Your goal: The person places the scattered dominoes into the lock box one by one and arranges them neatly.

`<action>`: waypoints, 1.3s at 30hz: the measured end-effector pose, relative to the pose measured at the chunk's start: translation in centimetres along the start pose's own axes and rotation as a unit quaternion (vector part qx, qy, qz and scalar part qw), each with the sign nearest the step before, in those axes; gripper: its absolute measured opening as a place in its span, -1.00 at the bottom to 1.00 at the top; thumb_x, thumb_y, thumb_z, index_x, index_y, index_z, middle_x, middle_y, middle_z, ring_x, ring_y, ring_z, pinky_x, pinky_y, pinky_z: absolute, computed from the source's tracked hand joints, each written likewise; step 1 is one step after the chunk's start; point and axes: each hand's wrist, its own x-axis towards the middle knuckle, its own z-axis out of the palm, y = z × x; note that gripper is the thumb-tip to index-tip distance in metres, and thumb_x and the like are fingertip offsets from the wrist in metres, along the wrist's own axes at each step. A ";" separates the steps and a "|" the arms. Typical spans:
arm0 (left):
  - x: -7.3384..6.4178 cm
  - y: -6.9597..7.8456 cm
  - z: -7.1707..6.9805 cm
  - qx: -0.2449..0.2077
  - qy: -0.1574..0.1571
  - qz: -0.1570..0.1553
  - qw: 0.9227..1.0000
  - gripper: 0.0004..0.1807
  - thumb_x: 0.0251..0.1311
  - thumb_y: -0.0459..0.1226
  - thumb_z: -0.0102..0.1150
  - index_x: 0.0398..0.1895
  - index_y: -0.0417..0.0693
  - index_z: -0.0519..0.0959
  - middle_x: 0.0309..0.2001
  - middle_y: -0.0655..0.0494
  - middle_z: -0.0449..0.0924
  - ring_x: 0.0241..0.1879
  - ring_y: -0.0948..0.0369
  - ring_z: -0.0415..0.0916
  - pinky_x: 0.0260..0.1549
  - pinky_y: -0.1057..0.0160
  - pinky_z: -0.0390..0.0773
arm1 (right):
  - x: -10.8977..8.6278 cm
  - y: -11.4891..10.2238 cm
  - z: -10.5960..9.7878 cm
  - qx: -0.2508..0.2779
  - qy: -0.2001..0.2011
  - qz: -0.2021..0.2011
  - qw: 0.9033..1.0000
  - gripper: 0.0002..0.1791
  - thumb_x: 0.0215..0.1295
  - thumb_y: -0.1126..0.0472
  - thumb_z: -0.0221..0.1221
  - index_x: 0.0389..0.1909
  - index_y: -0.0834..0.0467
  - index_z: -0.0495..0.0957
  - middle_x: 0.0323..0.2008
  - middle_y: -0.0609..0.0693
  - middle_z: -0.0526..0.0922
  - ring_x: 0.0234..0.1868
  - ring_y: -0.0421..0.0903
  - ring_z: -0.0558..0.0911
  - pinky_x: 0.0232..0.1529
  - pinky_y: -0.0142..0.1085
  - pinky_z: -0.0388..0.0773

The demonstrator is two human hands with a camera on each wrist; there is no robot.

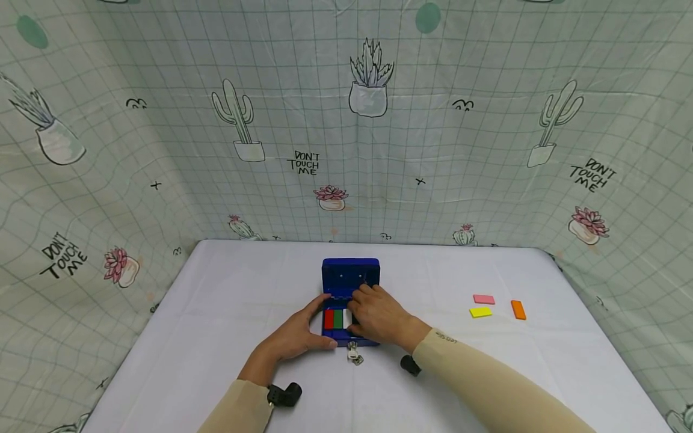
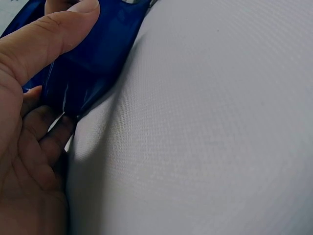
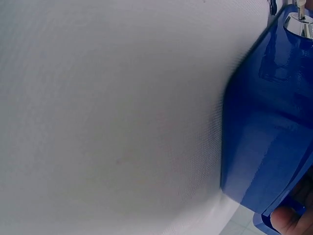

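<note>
A small blue metal cash box (image 1: 338,343) stands with its lid (image 1: 342,278) raised. Inside lie a red tile (image 1: 329,319), a green tile (image 1: 338,319) and a white tile (image 1: 347,317), side by side. My left hand (image 1: 295,332) grips the box's left side, thumb (image 2: 73,27) on its front corner and fingers around the side. Over the right half of the box, my right hand (image 1: 381,316) pinches the white tile between thumb and fingers. The hand hides the rest of the interior. Keys (image 1: 354,355) hang from the front lock (image 3: 299,25).
To the right on the white cloth (image 1: 460,391) lie a pink tile (image 1: 483,299), a yellow tile (image 1: 480,312) and an orange tile (image 1: 518,310). A patterned curtain (image 1: 379,156) surrounds the table at the back and sides.
</note>
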 end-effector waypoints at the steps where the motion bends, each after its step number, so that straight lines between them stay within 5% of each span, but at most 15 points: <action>1: 0.0 0.0 0.0 -0.001 0.000 0.000 1.000 0.19 0.05 -0.03 0.66 0.71 0.29 0.11 0.68 -0.11 0.08 0.62 -0.21 0.10 0.52 -0.42 0.11 | 0.0 0.0 0.0 0.000 -0.002 0.000 1.000 -0.47 0.36 -0.32 0.31 -0.03 0.06 0.74 -0.20 -0.06 0.66 -0.13 -0.07 0.53 -0.15 -0.24 0.51; 28: 0.1 -0.1 -0.1 -0.016 -0.005 0.013 1.000 0.20 0.04 -0.06 0.66 0.71 0.30 0.11 0.69 -0.09 0.07 0.61 -0.16 0.12 0.53 -0.37 0.13 | 0.0 -0.3 -0.1 0.006 -0.021 0.007 1.000 -0.45 0.39 -0.33 0.28 0.01 0.06 0.75 -0.19 -0.07 0.69 -0.12 -0.07 0.54 -0.18 -0.25 0.47; 39: 0.1 -0.1 -0.1 -0.008 -0.001 0.021 1.000 0.19 0.05 -0.06 0.66 0.71 0.24 0.11 0.67 -0.13 0.10 0.61 -0.19 0.13 0.53 -0.38 0.13 | -0.4 -0.1 0.2 0.029 0.027 0.022 0.999 -0.42 0.37 -0.37 0.27 -0.05 0.09 0.65 -0.17 -0.05 0.65 -0.14 -0.06 0.53 -0.16 -0.23 0.51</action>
